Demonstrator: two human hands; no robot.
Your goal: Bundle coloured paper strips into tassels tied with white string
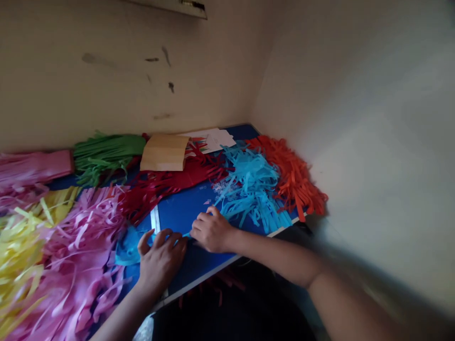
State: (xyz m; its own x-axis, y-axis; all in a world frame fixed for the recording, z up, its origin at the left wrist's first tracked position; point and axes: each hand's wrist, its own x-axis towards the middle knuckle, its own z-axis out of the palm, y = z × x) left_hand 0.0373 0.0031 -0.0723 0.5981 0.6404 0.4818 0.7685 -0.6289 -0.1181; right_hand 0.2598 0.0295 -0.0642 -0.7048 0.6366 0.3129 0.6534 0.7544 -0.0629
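Note:
My right hand (212, 231) is closed, its fingers pinching the end of a thin light-blue strip (187, 235) just above the blue tabletop. The strip runs leftward to my left hand (161, 255), whose fingers are curled down over it; the fingertips are partly hidden. Beside and behind my left hand lies a flat piece of light-blue fringe material (127, 246), partly covered by the hand. A pile of light-blue cut fringe (254, 180) sits just beyond my right hand. Small pale scraps (225, 188) lie next to that pile.
On the blue table (192, 201) lie fringe bundles: orange (296, 175), dark red (186, 177), green (108, 150), pink (81, 265) and yellow (17, 251). A tan folded card (165, 152) and white paper (215, 139) lie at the back. Walls meet at the far corner.

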